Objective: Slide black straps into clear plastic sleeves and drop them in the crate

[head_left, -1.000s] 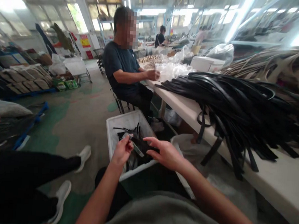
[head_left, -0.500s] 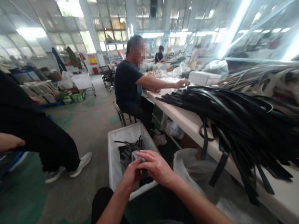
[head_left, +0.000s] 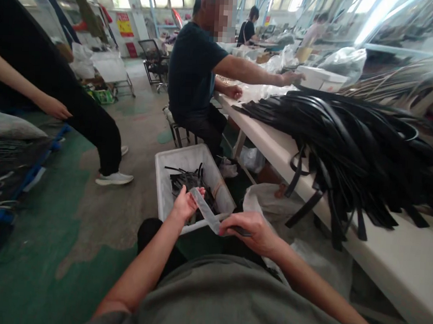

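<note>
A greyish, see-through flat strip (head_left: 208,215) stretches between my two hands, bending near the right one. My left hand (head_left: 185,205) is turned palm up; the strip's far end lies at its fingers, held loosely. Closed around the near end is my right hand (head_left: 251,230), with a dark piece of strip also showing under its fingers. Below and beyond the hands, a white plastic bin (head_left: 160,178) holds a loose heap of short black strips (head_left: 190,179).
At right, long black strips (head_left: 334,124) hang over the edge of a white table (head_left: 388,267). A seated co-worker (head_left: 192,73) reaches across it. Another person in dark trousers (head_left: 98,122) stands at left. A plastic sack (head_left: 268,201) sits under the table edge.
My hands have drawn apart, the right one towards me and to the right, so the strip now shows between them. The view has tilted down. The person at left has shifted.
</note>
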Action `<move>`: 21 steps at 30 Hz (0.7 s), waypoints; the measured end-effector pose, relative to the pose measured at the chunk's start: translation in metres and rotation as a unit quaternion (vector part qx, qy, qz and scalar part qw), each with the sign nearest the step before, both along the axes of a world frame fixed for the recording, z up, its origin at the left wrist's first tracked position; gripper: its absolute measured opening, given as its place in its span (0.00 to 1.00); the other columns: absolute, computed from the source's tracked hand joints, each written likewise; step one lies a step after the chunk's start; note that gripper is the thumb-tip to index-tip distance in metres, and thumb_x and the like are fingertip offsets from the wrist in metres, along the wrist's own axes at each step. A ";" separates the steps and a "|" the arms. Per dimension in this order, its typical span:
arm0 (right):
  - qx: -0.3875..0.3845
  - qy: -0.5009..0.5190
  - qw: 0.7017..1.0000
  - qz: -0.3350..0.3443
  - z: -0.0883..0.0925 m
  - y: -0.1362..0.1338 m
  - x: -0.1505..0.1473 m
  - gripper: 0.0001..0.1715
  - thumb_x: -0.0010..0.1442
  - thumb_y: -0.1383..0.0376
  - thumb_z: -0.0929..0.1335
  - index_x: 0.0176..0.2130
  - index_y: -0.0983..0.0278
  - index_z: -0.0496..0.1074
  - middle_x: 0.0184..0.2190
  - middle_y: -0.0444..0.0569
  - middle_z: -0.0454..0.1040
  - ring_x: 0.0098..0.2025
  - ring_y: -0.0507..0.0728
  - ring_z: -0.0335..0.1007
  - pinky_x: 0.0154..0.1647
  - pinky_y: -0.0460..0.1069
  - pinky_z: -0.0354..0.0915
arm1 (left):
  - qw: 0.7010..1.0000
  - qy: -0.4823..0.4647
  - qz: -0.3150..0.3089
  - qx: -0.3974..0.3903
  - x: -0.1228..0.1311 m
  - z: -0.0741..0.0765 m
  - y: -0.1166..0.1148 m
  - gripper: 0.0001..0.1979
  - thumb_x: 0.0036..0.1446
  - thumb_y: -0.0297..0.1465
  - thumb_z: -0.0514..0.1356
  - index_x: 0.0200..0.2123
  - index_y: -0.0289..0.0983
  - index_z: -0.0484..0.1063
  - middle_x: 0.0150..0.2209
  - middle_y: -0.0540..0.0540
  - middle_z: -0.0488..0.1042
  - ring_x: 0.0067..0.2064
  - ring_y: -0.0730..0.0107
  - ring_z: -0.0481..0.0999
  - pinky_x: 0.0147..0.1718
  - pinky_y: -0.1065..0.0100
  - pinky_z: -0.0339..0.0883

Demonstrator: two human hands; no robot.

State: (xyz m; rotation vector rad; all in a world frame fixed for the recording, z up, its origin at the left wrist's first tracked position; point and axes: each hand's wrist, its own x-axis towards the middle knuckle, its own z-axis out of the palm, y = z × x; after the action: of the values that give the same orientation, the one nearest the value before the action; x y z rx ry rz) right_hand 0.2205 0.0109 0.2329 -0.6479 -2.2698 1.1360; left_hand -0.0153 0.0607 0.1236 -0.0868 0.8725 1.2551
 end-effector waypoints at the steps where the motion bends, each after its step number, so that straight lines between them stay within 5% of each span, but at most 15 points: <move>1: -0.049 -0.025 0.998 0.020 -0.002 -0.007 0.005 0.14 0.67 0.59 0.63 0.41 0.61 0.75 0.34 0.46 0.80 0.36 0.52 0.76 0.41 0.45 0.68 | 0.999 0.012 0.033 -0.010 -0.006 -0.003 0.007 0.25 0.66 0.42 0.46 0.42 0.26 0.72 0.33 0.34 0.78 0.35 0.62 0.80 0.33 0.65 0.74; 5: -0.203 -0.095 0.974 0.047 -0.029 -0.026 0.009 0.18 0.68 0.56 0.61 0.41 0.62 0.76 0.33 0.45 0.80 0.36 0.53 0.76 0.41 0.47 0.67 | 0.987 0.072 0.140 0.008 -0.029 -0.002 0.030 0.14 0.66 0.35 0.51 0.43 0.32 0.71 0.30 0.42 0.78 0.29 0.70 0.78 0.29 0.70 0.72; 8: -0.261 -0.072 0.961 0.052 -0.052 -0.026 0.002 0.22 0.67 0.53 0.61 0.38 0.64 0.77 0.32 0.48 0.79 0.35 0.55 0.75 0.40 0.48 0.68 | 0.979 0.128 0.140 0.073 -0.034 0.006 0.028 0.10 0.63 0.33 0.57 0.44 0.36 0.72 0.28 0.49 0.76 0.24 0.77 0.74 0.24 0.76 0.67; 12: -0.266 0.024 0.963 -0.033 -0.057 0.003 -0.008 0.24 0.65 0.50 0.61 0.40 0.65 0.76 0.44 0.52 0.78 0.46 0.58 0.74 0.49 0.52 0.67 | 0.966 0.182 0.002 0.185 -0.016 0.011 -0.003 0.16 0.55 0.37 0.64 0.45 0.35 0.73 0.26 0.50 0.74 0.22 0.78 0.69 0.21 0.76 0.62; 16: -0.223 0.100 0.961 -0.131 -0.048 0.054 -0.016 0.26 0.65 0.48 0.61 0.42 0.65 0.76 0.64 0.54 0.60 0.60 0.59 0.63 0.59 0.54 0.60 | 0.937 0.223 -0.134 0.235 0.006 0.011 -0.041 0.20 0.53 0.41 0.65 0.43 0.33 0.74 0.25 0.47 0.74 0.22 0.76 0.69 0.21 0.75 0.61; 21: -0.244 0.222 0.936 -0.119 -0.035 0.090 -0.024 0.27 0.65 0.48 0.62 0.48 0.65 0.75 0.65 0.53 0.60 0.61 0.59 0.62 0.58 0.53 0.60 | 0.883 0.274 -0.291 0.247 0.015 0.007 -0.067 0.21 0.55 0.45 0.62 0.43 0.33 0.74 0.27 0.45 0.75 0.23 0.72 0.71 0.24 0.71 0.63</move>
State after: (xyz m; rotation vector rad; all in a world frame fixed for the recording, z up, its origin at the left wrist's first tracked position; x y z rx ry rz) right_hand 0.1968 0.1008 0.1981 -0.7361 -1.4944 1.5530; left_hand 0.0001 -0.0061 0.1308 0.9205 0.9292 0.8896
